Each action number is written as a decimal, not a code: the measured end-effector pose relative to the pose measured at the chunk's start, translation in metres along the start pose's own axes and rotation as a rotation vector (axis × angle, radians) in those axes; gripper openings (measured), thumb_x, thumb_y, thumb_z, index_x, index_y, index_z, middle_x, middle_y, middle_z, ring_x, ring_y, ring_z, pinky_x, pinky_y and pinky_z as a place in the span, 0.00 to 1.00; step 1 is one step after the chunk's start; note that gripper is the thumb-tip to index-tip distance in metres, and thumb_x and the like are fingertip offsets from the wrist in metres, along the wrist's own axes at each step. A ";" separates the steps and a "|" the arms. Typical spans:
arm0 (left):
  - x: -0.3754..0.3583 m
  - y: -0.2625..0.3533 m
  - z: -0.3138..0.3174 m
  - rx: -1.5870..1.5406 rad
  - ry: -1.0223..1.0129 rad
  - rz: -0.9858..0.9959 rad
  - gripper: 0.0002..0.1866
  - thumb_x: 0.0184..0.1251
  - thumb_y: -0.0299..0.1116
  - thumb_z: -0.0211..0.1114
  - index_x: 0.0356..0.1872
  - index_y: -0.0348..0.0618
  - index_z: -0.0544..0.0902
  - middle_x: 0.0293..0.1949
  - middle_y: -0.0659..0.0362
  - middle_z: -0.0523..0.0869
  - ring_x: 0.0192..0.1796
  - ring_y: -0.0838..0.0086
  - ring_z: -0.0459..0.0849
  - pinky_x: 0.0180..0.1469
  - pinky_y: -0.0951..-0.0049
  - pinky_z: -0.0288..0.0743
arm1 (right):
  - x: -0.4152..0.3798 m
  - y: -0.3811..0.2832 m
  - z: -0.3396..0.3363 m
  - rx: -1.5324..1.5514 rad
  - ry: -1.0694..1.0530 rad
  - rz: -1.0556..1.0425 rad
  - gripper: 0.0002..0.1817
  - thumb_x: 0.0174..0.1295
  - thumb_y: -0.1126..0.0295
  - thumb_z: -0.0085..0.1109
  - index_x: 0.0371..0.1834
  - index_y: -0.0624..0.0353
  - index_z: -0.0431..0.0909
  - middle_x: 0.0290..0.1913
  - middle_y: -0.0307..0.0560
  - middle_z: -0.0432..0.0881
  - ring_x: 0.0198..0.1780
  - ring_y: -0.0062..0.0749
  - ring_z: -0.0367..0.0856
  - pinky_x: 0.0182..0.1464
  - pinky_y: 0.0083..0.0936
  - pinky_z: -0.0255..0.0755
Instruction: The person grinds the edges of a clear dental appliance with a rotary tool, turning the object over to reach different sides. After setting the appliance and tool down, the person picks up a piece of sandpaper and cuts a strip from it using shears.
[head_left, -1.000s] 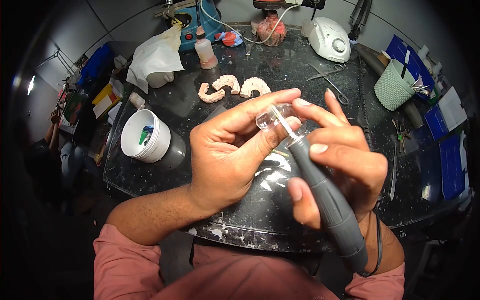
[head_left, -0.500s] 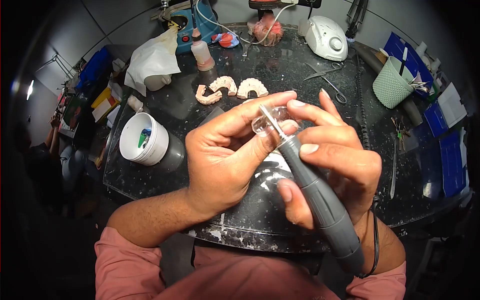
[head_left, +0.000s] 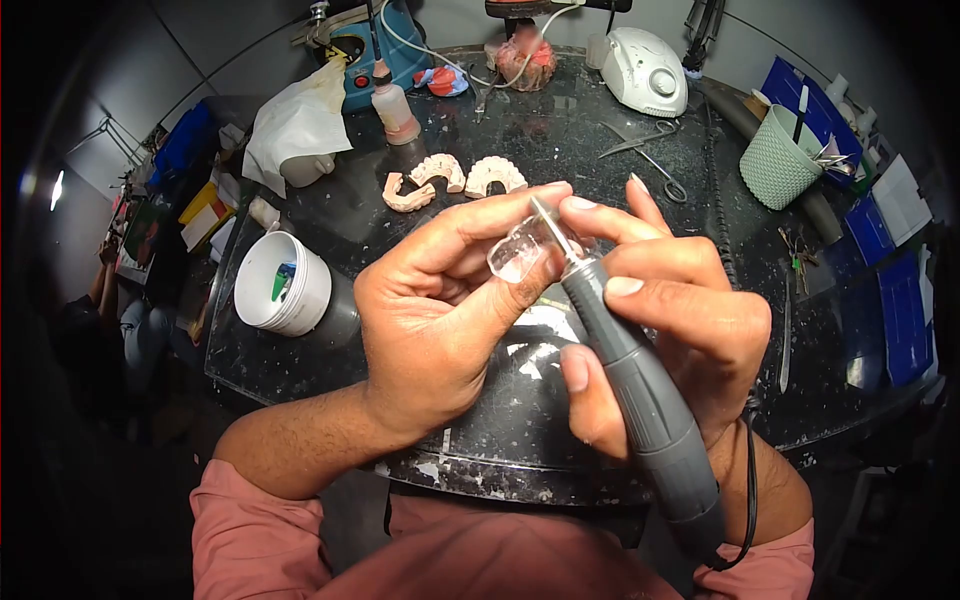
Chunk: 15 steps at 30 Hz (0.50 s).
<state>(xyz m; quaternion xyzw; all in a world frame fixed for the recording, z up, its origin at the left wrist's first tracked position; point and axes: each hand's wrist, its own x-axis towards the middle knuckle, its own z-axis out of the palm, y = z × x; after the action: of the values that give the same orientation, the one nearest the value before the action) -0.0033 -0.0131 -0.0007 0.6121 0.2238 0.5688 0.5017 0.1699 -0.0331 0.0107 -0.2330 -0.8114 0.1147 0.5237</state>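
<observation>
Right hand (head_left: 700,315) gripping handpiece (head_left: 643,400), green piece (head_left: 279,284) in tub (head_left: 314,292)

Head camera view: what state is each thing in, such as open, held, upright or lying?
Dark handpiece: held in the right hand; spinning or not, cannot tell
Clear plastic piece: held in the left hand
White tub: open, things inside
Scissors: lying, blades apart
Squeeze bottle: upright
Green holder: open-topped, things inside
White knobbed unit: on or off, cannot tell

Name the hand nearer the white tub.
Left: the left hand is to the right of the white tub, apart from it; the right hand is farther right, holding the grey handpiece.
</observation>
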 end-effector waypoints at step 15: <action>0.008 -0.001 -0.002 0.256 0.037 0.115 0.19 0.66 0.26 0.66 0.57 0.33 0.78 0.55 0.49 0.83 0.57 0.69 0.81 0.70 0.67 0.60 | 0.006 0.000 0.002 0.539 0.318 0.630 0.12 0.68 0.75 0.55 0.52 0.62 0.66 0.43 0.50 0.80 0.43 0.27 0.81 0.48 0.22 0.75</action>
<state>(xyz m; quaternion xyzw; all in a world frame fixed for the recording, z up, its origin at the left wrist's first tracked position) -0.0024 -0.0056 0.0016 0.6722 0.2686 0.5746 0.3819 0.1658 -0.0302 0.0150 -0.3389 -0.5511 0.4389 0.6236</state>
